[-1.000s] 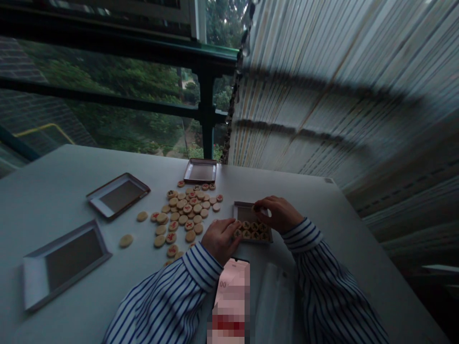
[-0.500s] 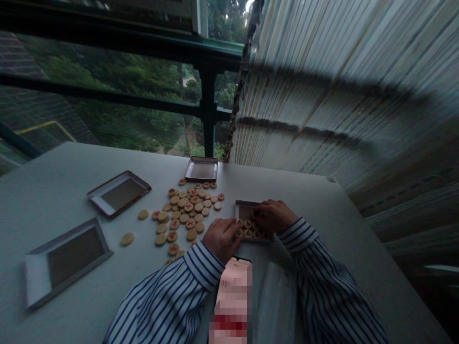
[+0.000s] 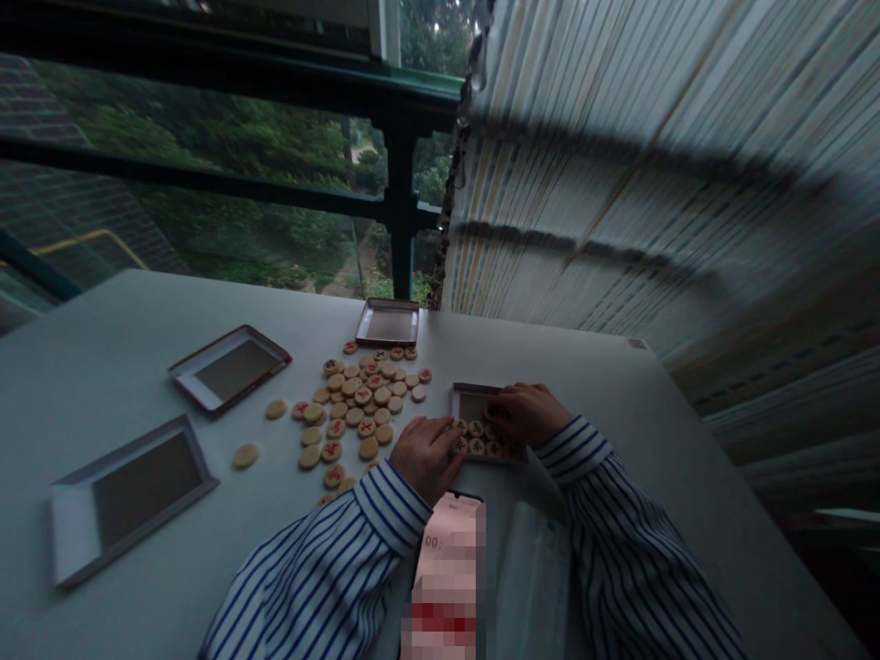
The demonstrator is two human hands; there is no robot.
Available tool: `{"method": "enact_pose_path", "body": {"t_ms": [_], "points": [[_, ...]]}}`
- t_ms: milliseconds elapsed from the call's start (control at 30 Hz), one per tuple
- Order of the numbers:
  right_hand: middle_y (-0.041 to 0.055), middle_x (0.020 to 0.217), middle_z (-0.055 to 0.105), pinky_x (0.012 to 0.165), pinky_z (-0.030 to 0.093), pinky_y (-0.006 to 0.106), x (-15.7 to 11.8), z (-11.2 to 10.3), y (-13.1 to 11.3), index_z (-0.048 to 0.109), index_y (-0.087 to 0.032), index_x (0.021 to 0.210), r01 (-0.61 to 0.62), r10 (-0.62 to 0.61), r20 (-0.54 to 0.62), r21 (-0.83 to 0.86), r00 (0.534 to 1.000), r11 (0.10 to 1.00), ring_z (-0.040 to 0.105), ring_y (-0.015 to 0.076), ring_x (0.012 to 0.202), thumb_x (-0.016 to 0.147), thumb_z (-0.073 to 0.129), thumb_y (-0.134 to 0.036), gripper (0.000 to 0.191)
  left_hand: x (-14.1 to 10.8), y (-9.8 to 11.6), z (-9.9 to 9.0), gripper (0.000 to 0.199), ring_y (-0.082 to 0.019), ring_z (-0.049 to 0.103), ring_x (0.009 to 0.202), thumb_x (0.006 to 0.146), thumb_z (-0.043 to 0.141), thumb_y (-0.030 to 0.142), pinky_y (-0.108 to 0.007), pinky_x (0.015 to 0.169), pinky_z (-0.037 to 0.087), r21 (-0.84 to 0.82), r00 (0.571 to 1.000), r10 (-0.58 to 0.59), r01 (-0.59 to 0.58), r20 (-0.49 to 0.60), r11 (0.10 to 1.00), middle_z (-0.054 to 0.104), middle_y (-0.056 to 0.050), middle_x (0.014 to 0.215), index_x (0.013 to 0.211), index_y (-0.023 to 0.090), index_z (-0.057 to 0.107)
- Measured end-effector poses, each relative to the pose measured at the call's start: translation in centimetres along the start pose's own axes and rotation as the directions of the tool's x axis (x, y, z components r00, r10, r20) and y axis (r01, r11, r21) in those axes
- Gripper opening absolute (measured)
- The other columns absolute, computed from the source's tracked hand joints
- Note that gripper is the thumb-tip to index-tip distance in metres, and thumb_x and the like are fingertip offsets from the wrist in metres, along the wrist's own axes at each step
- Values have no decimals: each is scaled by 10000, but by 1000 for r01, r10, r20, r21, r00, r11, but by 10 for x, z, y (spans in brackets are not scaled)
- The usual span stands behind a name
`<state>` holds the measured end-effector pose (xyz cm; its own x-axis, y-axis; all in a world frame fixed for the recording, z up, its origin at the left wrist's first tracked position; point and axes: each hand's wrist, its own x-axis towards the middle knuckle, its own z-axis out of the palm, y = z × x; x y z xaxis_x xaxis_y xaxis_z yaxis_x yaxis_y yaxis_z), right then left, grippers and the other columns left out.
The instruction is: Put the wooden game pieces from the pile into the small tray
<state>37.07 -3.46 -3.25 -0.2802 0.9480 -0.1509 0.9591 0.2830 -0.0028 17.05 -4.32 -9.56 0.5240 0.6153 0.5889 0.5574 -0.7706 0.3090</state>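
Note:
A shallow box (image 3: 469, 406) sits on the table with round wooden Chinese chess pieces (image 3: 476, 447) laid in rows, dark characters facing up. My left hand (image 3: 426, 456) grips the box's near left side, fingertips over the rim and thumb lower down. Inside the box, the fingers of my right hand (image 3: 531, 412) are bent down and closed on a chess piece at the end of the upper row, mostly covered by the fingers. To the left lies a loose heap of more chess pieces (image 3: 367, 427), some showing red characters, others blank side up.
Three more shallow trays or lids stand on the white table (image 3: 619, 431): a pale one (image 3: 194, 449) at left, a brown-rimmed one (image 3: 281, 360) behind it, another (image 3: 389, 342) at the back. A phone (image 3: 450, 541) and a clear plastic case (image 3: 533, 577) lie between my forearms.
The view has shifted very slightly. Both hands stay at the box, and the right fingers have barely moved over the pieces.

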Motion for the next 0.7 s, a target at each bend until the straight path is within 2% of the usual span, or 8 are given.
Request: {"method": "enact_pose_path", "body": {"t_ms": [700], "points": [[29,965,622,774,305,324,-1,-3,0,606,-281,952,1,-1,21,3,1000,1000,518,187,924,785,456,-317,227,1,1,-1,234,-233,578,814,689,572,236,-410,727,487,-12,1000,15,-15,-18,1000,637,-113,928,897,136,613]]}}
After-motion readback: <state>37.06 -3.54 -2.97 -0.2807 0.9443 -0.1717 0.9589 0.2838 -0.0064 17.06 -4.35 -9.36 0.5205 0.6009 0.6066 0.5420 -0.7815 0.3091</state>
